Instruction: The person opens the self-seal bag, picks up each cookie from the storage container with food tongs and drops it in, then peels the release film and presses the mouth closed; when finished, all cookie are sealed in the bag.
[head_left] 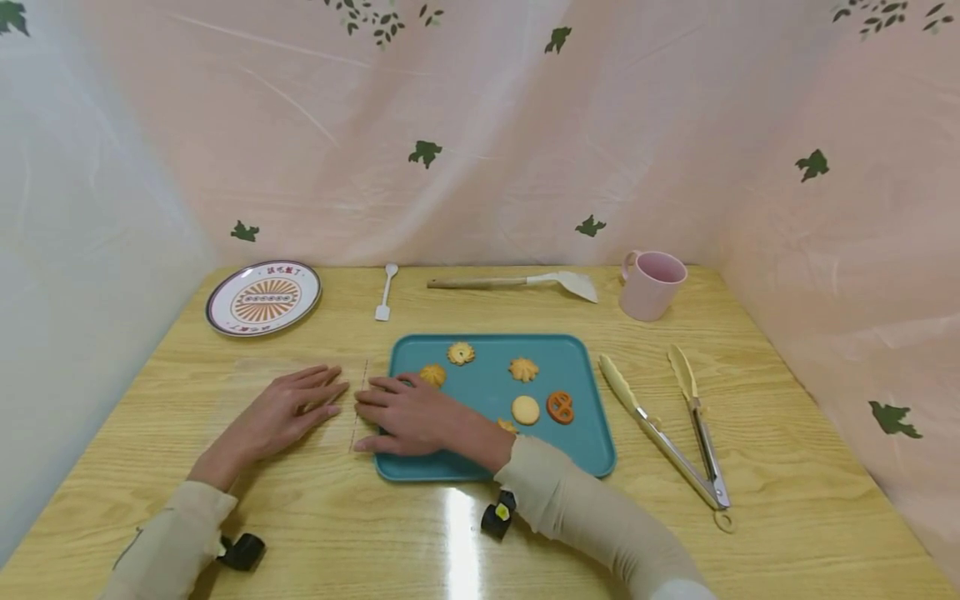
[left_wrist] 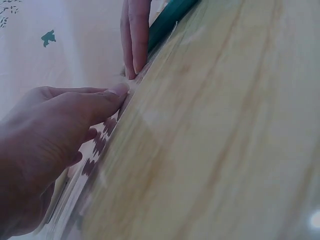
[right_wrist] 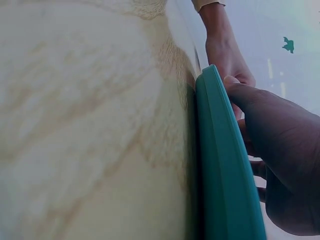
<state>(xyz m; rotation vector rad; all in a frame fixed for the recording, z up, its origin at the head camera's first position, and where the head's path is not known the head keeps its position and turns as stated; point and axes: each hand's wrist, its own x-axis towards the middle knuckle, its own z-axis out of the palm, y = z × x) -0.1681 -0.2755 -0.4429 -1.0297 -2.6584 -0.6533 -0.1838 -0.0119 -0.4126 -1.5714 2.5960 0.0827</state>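
A clear plastic bag [head_left: 258, 372] with a thin reddish line along its right edge lies flat on the table. My left hand [head_left: 288, 410] rests over it, palm down, fingers extended toward that edge. My right hand [head_left: 412, 414] reaches across the left side of the teal tray [head_left: 480, 467], its fingertips past the rim and at the bag's edge. In the right wrist view its thumb [right_wrist: 245, 95] lies along the tray rim. The tray bears several flower-shaped cookies [head_left: 523, 369], a round cookie [head_left: 525, 409] and a pretzel [head_left: 560, 407]. My right forearm partly hides one cookie [head_left: 507, 426].
A patterned plate [head_left: 264, 298] stands at the back left, then a small white utensil [head_left: 386, 293], a wooden-handled turner [head_left: 487, 283] and a pink mug [head_left: 651, 287]. Spread tongs [head_left: 675, 454] lie right of the tray. A printed curtain [head_left: 480, 183] encloses the table.
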